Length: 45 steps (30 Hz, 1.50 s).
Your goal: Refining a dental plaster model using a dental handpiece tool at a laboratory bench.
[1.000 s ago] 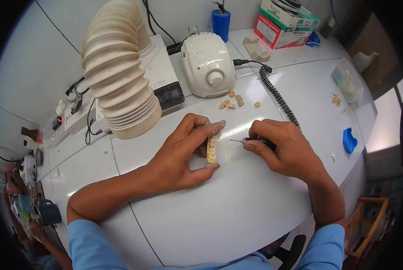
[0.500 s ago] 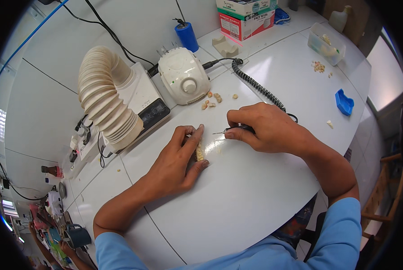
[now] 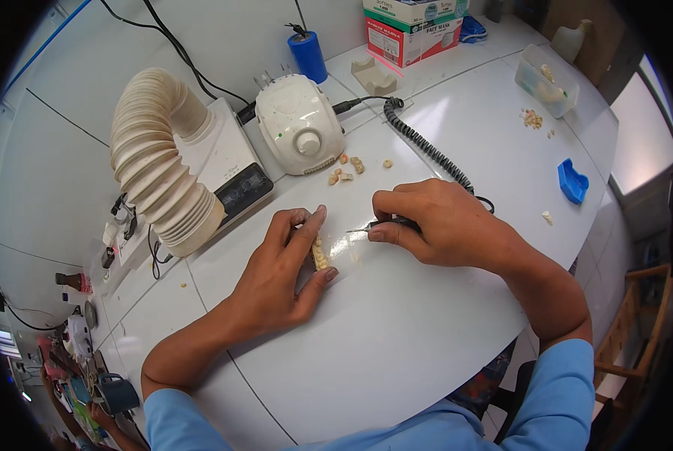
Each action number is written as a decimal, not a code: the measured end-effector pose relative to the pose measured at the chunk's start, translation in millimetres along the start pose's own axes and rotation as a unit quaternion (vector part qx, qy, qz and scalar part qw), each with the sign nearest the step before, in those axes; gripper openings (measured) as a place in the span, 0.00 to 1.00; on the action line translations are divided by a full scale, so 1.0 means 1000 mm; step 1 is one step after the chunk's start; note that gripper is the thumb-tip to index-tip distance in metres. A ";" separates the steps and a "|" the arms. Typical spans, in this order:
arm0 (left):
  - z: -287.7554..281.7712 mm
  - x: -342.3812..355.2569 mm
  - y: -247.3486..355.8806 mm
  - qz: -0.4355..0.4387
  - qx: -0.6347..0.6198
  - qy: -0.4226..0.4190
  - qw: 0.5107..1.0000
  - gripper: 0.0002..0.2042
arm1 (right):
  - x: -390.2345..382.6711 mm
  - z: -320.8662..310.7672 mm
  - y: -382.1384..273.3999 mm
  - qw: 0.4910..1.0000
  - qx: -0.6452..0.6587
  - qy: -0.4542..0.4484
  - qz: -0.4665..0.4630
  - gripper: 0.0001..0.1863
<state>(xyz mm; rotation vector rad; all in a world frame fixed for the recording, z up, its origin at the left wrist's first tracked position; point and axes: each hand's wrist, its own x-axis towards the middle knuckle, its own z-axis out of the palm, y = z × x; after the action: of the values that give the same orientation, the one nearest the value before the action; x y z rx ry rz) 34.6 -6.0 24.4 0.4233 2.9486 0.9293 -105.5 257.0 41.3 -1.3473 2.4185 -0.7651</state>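
Observation:
My left hand is closed around a cream-coloured row of artificial teeth, resting against the white tabletop. The fingers cover part of the row. To its right, my right hand grips a dark rotary handpiece like a pen. A thin metal bur sticks out of it toward the teeth, with a gap between them. From the handpiece, a black coiled cord runs back to a white control unit with a round knob.
Loose tooth-coloured pieces lie before the control unit. A ribbed suction hose arches at the left. Farther right are a clear plastic tub, a pile of small teeth and a blue tray. Boxes stand at the back.
The whole view has shifted slightly, so most things sit a little farther left. My right hand with the handpiece has come slightly nearer to me. Both grips look the same.

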 end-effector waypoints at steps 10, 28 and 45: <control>0.002 0.006 -0.007 0.076 -0.120 0.052 0.989 0.40 | 0.000 0.003 0.009 1.000 0.010 0.019 -0.014 0.17; 0.014 0.007 -0.022 0.062 -0.271 0.056 0.959 0.40 | -0.002 0.009 -0.012 0.997 -0.041 0.001 -0.066 0.19; 0.018 0.006 -0.015 0.026 -0.317 0.060 0.946 0.38 | -0.004 0.010 -0.024 0.991 -0.106 -0.037 -0.070 0.18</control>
<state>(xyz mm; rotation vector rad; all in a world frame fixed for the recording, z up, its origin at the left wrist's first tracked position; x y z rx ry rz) 26.8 -5.9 1.6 0.4157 2.5215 1.8651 -82.1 246.6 46.9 -1.6093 2.4223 -0.4884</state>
